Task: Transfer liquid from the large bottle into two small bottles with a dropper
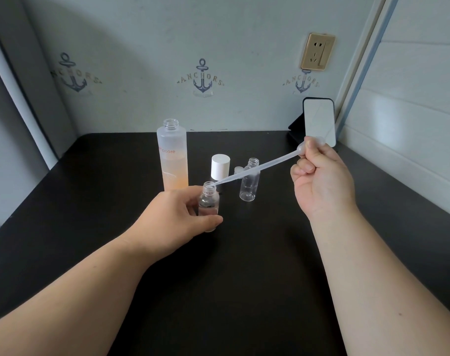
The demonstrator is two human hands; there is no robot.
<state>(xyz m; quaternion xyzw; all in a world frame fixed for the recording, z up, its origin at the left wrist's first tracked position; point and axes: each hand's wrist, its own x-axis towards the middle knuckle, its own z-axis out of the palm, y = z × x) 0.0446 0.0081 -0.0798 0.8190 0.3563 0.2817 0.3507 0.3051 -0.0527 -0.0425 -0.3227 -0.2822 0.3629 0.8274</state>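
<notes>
Both hands busy: left hand (177,214) grips the near small bottle (209,201); right hand (319,173) pinches the dropper (257,169) bulb (tip at its mouth). Next, squeeze gently.

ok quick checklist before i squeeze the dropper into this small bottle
1. Dropper tip at the mouth of the held small bottle: ok, the tip sits at the rim.
2. Left hand steadies that bottle: ok, fingers and thumb wrap its body.
3. Right hand has a grip on the bulb: ok, pinched at the top end.
4. Liquid loaded in the dropper: cannot tell, the tube looks clear.
5. Second small bottle uncapped and upright for later: ok, though the dropper crosses in front of it.
6. Large bottle open with liquid left: ok, orange liquid fills the lower part.
</notes>
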